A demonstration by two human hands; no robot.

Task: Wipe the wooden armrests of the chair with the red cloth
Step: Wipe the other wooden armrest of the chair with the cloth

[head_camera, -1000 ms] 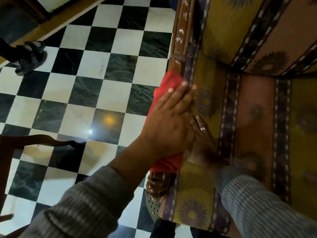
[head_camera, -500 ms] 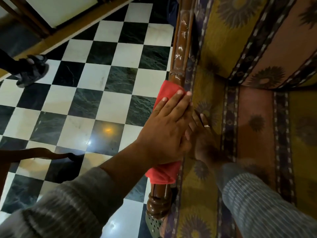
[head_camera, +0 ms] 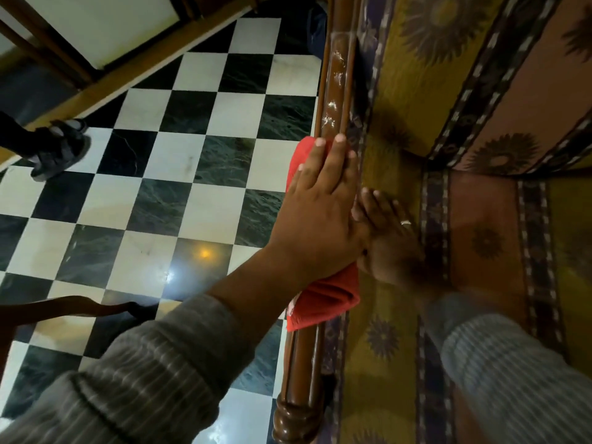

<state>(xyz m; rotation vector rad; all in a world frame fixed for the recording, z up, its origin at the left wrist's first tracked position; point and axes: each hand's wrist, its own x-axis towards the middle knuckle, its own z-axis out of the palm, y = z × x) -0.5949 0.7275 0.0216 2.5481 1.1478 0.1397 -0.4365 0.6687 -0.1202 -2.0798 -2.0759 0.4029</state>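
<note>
The carved dark wooden armrest (head_camera: 334, 91) runs from the chair back to a rounded knob (head_camera: 298, 418) at the front. The red cloth (head_camera: 323, 302) is draped over its middle. My left hand (head_camera: 320, 213) lies flat on top of the cloth and presses it onto the wood, with its fingertips reaching the white scuff marks. My right hand (head_camera: 390, 238), wearing a ring, rests with spread fingers against the inner side of the armrest, on the patterned upholstery. The second armrest is out of view.
The chair seat (head_camera: 480, 235) has yellow and rust flowered fabric. A black-and-white checkered floor (head_camera: 192, 187) lies to the left. Another person's sandalled foot (head_camera: 59, 149) stands at the far left. A curved wooden piece of furniture (head_camera: 64, 310) sits at lower left.
Both hands and the red cloth have slid along the armrest toward the chair back. More bare wood now shows between the cloth and the front knob.
</note>
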